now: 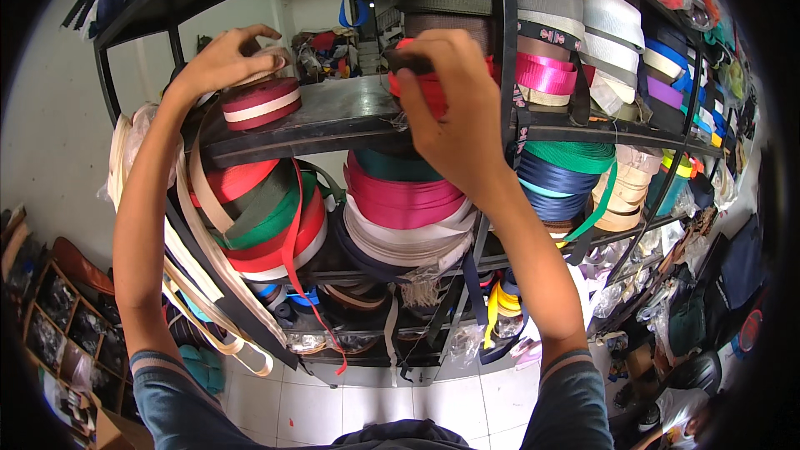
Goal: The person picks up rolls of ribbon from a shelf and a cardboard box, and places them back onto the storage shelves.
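Observation:
My left hand (229, 58) rests at the left end of the upper shelf, its fingers curved and apart over a pale beige webbing roll (257, 77). Beneath it lies a maroon roll with a white stripe (262, 105). My right hand (454, 87) is raised in front of the middle of that shelf, with thumb and fingers bent close together. A red roll of webbing (429, 98) shows behind and between those fingers. Something dark is at the fingertips, too hidden to name. The palm and wrist cover part of the stacks behind.
A black metal rack holds the rolls; its upper shelf (342, 108) has a raised front edge. Stacked pink rolls (400, 200), red and green rolls (267, 225) fill the level below. Loose straps and a red ribbon (292, 242) hang down. White tiled floor (317, 408) lies underneath.

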Action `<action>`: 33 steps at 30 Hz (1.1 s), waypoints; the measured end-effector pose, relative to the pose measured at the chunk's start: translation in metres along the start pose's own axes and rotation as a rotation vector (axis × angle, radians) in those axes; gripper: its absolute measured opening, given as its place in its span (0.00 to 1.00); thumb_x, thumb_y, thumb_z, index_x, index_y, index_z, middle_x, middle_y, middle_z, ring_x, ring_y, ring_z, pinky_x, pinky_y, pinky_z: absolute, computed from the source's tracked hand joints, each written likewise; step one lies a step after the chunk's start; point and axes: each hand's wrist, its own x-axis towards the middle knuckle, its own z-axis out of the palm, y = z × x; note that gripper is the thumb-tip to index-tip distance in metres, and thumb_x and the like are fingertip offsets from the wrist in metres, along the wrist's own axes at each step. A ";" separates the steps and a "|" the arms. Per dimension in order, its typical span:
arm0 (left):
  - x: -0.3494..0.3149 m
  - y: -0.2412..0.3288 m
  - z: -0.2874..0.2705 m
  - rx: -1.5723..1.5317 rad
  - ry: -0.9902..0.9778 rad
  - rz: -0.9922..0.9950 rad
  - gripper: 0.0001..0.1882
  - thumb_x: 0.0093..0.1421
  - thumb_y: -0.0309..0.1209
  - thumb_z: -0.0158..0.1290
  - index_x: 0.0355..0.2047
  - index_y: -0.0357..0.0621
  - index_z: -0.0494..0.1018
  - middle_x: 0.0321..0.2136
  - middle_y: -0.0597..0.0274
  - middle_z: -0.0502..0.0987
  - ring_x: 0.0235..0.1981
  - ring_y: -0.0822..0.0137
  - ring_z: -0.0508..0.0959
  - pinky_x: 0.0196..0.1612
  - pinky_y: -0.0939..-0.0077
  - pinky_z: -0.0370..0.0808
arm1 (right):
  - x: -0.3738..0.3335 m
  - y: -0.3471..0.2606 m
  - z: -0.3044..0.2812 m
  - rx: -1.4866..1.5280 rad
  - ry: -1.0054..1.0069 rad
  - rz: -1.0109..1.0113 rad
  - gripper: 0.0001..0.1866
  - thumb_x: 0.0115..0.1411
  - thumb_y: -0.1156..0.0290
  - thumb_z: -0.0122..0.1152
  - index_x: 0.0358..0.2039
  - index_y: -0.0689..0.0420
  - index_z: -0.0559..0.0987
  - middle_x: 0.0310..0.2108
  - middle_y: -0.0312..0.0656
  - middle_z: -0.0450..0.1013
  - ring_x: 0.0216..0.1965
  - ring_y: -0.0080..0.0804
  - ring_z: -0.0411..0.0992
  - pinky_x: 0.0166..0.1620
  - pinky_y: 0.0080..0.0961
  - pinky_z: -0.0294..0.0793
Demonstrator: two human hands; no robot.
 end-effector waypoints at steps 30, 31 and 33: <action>-0.071 0.123 0.069 -1.093 0.930 0.002 0.15 0.66 0.36 0.47 0.38 0.34 0.74 0.30 0.66 0.75 0.30 0.79 0.71 0.36 0.84 0.68 | 0.000 -0.078 0.066 0.782 0.167 0.605 0.17 0.64 0.69 0.48 0.49 0.66 0.68 0.41 0.53 0.72 0.43 0.39 0.73 0.45 0.31 0.69; -0.069 0.122 0.075 -1.163 0.957 -0.011 0.15 0.66 0.36 0.46 0.38 0.34 0.74 0.30 0.66 0.75 0.31 0.79 0.71 0.37 0.84 0.68 | -0.007 -0.081 0.072 0.727 0.196 0.575 0.18 0.63 0.69 0.48 0.51 0.66 0.67 0.44 0.54 0.71 0.46 0.40 0.72 0.47 0.31 0.68; -0.064 0.130 0.080 -1.289 0.982 -0.074 0.16 0.66 0.36 0.45 0.37 0.33 0.74 0.31 0.65 0.75 0.34 0.77 0.71 0.40 0.84 0.67 | -0.017 -0.071 0.076 0.578 0.173 0.492 0.21 0.63 0.70 0.49 0.57 0.60 0.63 0.42 0.45 0.71 0.37 0.25 0.70 0.31 0.20 0.69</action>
